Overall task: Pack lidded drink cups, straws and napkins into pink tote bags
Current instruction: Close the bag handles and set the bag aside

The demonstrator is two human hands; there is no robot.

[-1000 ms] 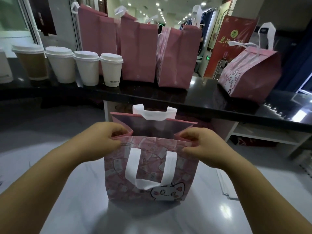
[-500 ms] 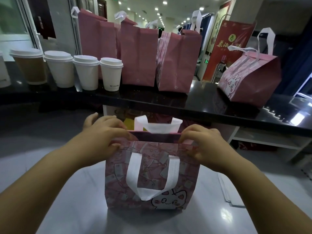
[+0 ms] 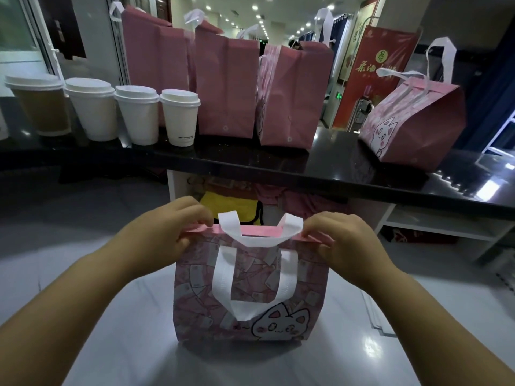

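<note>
A pink tote bag (image 3: 250, 288) with white handles and a cat print stands upright on the pale table (image 3: 125, 344) in front of me. Its top is pressed nearly flat, so the inside is hidden. My left hand (image 3: 172, 232) pinches the left end of the bag's rim. My right hand (image 3: 342, 243) pinches the right end. On the black counter (image 3: 320, 168) behind stand several lidded cups: one brown (image 3: 41, 107) and three white (image 3: 181, 118). I see no straws or napkins.
Three tall pink bags (image 3: 228, 84) stand in a row on the counter behind the cups. A fourth pink bag (image 3: 412, 121) with a cat print stands tilted at the right. White shelves (image 3: 432, 229) run under the counter at right.
The bag's mouth, held wide open a second ago, is now drawn nearly flat. Both hands keep hold of the rim ends, and the far handle has flopped forward.
</note>
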